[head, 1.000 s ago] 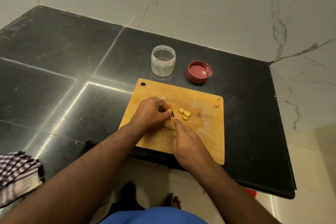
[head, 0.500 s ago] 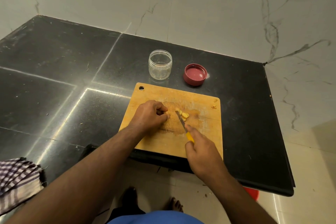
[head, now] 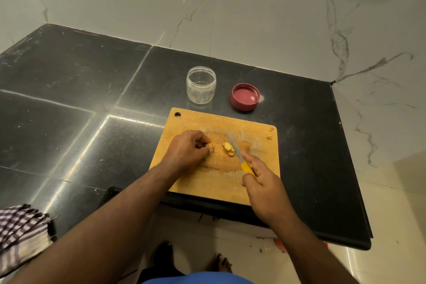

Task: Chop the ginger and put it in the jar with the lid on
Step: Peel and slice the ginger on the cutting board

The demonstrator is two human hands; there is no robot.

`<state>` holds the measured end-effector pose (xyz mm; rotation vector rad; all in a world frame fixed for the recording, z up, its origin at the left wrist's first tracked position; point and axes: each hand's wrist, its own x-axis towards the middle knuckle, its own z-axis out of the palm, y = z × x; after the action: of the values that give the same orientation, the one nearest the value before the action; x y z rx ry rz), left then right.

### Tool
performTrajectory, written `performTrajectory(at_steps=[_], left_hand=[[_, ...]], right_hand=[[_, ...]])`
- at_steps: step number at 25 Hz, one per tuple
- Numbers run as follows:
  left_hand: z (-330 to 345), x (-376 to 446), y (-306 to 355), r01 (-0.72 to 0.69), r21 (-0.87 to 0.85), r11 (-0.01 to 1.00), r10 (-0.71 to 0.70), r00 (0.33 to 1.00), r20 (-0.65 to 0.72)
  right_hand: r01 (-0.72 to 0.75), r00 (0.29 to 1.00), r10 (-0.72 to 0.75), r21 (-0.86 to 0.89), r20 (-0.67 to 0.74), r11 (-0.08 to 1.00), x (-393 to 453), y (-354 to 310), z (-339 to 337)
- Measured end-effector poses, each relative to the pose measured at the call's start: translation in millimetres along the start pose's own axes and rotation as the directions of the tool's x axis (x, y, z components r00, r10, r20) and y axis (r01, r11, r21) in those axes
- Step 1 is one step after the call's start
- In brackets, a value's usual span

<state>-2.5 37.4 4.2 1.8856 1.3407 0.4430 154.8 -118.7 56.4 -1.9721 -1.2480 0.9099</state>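
Note:
A wooden cutting board (head: 258,131) lies on the black counter near its front edge. Several pale yellow ginger slices (head: 228,148) sit at the board's middle. My left hand (head: 187,150) rests on the board just left of them, fingers curled around a small ginger stub. My right hand (head: 262,182) grips a yellow-handled knife (head: 237,153), its blade lying against the right side of the slices. Behind the board stands a clear jar (head: 201,84) with nothing in it, and to its right a red lid (head: 245,97) lies upside down.
The black granite counter (head: 80,104) stretches far to the left and meets a white marble wall (head: 230,7) behind. A checked cloth (head: 20,230) hangs at the lower left. My bare feet show on the floor below the counter edge.
My right hand has pulled back and to the right, swinging the knife from the cutting spot to the right side of the slices. The left hand stays put.

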Motion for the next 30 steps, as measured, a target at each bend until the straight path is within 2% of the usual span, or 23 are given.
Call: performTrajectory(at_steps=[6,10,30], left_hand=[[2,0,-2,-0.011,0.026,1.0,0.012,1.0,-0.029],[2,1,-1,-0.013,0.035,0.999,0.015,0.999,-0.033],[-2,4,1,-0.044,0.084,0.995,0.044,0.999,-0.002]], right_hand=[[0.158,0.986,-0.137,-0.253,0.098,0.954,-4,-7,21],[0.19,0.981,-0.161,-0.358,0.111,0.914,3,-13,33],[0.207,0.968,-0.11,-0.477,0.224,0.854,21,-24,38]])
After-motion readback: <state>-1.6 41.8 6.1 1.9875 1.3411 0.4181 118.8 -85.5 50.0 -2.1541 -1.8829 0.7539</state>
